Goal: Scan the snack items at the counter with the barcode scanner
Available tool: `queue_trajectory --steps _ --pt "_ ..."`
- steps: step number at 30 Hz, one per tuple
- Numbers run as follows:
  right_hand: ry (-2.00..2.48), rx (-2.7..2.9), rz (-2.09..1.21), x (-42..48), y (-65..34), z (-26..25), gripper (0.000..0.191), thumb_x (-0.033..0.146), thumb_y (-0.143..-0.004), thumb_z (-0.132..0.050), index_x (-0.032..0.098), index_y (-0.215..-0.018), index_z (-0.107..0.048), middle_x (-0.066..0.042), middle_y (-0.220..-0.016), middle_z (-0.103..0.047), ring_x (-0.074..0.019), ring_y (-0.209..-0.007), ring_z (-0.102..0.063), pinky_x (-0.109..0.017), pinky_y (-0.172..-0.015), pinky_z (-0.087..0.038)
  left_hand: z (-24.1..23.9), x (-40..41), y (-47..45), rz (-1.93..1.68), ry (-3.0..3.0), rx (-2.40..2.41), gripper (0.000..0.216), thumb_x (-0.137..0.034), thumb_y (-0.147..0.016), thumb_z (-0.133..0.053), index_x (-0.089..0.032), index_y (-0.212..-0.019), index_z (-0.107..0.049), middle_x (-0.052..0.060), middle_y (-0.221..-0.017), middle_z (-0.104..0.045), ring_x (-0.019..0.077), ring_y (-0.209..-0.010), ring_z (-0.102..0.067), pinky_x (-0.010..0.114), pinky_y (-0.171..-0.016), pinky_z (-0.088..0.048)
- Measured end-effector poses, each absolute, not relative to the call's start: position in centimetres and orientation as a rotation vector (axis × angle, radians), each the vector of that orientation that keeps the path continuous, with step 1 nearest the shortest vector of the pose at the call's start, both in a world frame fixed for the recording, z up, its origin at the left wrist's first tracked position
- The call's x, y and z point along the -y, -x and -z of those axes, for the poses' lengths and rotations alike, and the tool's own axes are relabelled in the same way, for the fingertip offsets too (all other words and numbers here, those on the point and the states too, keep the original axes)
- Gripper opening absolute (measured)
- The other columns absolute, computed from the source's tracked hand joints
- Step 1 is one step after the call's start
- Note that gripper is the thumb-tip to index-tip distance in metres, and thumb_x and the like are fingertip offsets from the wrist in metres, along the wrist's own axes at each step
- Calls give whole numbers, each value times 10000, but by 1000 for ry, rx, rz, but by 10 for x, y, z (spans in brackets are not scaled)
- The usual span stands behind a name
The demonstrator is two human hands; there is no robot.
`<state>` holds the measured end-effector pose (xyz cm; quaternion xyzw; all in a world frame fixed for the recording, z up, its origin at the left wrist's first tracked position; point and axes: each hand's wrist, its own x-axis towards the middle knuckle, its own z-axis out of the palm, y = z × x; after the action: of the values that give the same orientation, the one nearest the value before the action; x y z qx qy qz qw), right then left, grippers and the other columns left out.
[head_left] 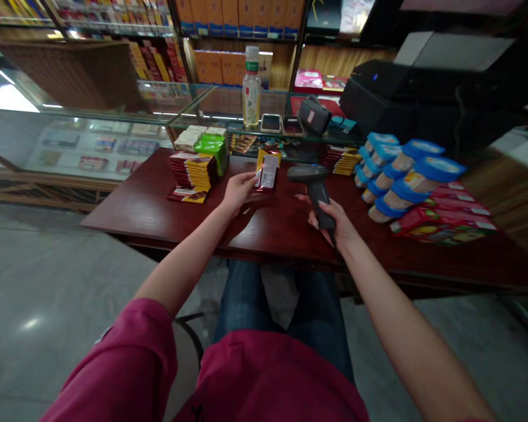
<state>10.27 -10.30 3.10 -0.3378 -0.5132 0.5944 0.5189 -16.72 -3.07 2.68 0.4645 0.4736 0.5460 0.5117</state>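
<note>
Between the fingers of my left hand (240, 190) is a chocolate bar (268, 171) in a dark red and yellow wrapper, its white printed label facing up. My right hand (334, 221) is wrapped round the handle of a black barcode scanner (317, 190), whose head points left, towards the bar. To the left of my left hand stands a stack of chocolate bars (192, 177) in like wrappers. A smaller stack of similar bars (341, 159) lies behind the scanner, to its right.
Blue-lidded tubs (405, 176) are piled on the right, with red packages (444, 214) beside them. A green packet (214, 149) sits behind the left stack. On the glass counter (193, 111) stand a drink bottle (251, 88) and a phone (271, 123). The wooden desk (132, 205) ends near my knees.
</note>
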Motion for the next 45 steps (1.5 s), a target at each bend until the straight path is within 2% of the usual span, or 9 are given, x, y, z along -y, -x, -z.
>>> queue_trajectory --steps 7,12,20,23,27,31,35,40,45 --pt "866 1225 -1359 108 -133 -20 340 428 -807 -785 225 -1075 -739 -104 -1239 -803 -85 -440 -521 -272 -421 -384 -15 4 95 -1214 -1058 -1039 291 -300 -1001 -706 -125 -1231 -738 91 -1041 -819 166 -852 -786 311 -824 -656" --pt "928 1166 -1333 111 -133 -23 377 464 -774 -797 240 -1069 -725 -99 -1227 -801 -85 -436 -495 -280 -422 -408 -12 -3 73 -1193 -1126 -1035 306 -349 -966 -756 -134 -1183 -761 99 -1072 -815 203 -883 -797 370 -861 -670" --pt "889 1107 -1316 114 -133 -28 357 412 -814 -795 227 -1115 -744 -81 -1153 -815 -64 -438 -498 -267 -440 -427 -10 -8 67 -1208 -1170 -1101 248 -215 -989 -646 -105 -1189 -744 77 -1014 -810 161 -853 -774 287 -794 -658" --pt "885 1090 -1296 113 -140 -29 281 400 -818 -802 228 -1031 -741 -74 -1168 -813 -71 -443 -522 -267 -437 -448 -12 -13 65 -1214 -1227 -1097 280 -260 -985 -671 -108 -1209 -744 108 -1096 -818 184 -915 -783 317 -853 -648" --pt "920 1087 -1243 109 -166 -29 345 443 -815 -824 219 -1057 -723 -107 -1197 -804 -87 -456 -545 -266 -402 -434 -31 -27 56 -1317 -1481 -1199 245 -206 -954 -685 -120 -1163 -782 119 -1153 -823 233 -1062 -779 351 -976 -607" --pt "985 1092 -1204 106 -196 -23 366 446 -827 -820 202 -1081 -722 -119 -1133 -814 -100 -447 -558 -271 -399 -441 -70 -43 30 -1359 -1970 -1346 247 -209 -978 -671 -229 -1175 -818 66 -1184 -824 264 -1110 -770 373 -1022 -571" --pt "944 1029 -1215 105 -209 -14 360 456 -835 -805 212 -1086 -720 -117 -1171 -807 -89 -420 -547 -259 -364 -430 -98 -61 -6 -1128 -2429 -1545 321 -297 -1056 -569 -279 -1303 -774 114 -1177 -820 319 -1058 -781 416 -949 -576" --pt "938 1049 -1283 101 -207 -7 378 450 -831 -821 231 -1115 -703 -102 -1153 -804 -97 -441 -568 -260 -381 -482 -98 -86 -41 -760 -2829 -1479 365 -174 -1042 -505 -203 -1307 -755 185 -1269 -774 351 -1126 -765 422 -901 -597" --pt "922 1041 -1299 100 -206 -4 399 492 -802 -843 234 -1080 -717 -93 -1102 -800 -90 -425 -553 -253 -366 -457 -83 -102 -62 -574 -2917 -1533 388 -126 -1029 -479 -153 -1324 -730 217 -1200 -782 343 -1096 -777 424 -898 -619"
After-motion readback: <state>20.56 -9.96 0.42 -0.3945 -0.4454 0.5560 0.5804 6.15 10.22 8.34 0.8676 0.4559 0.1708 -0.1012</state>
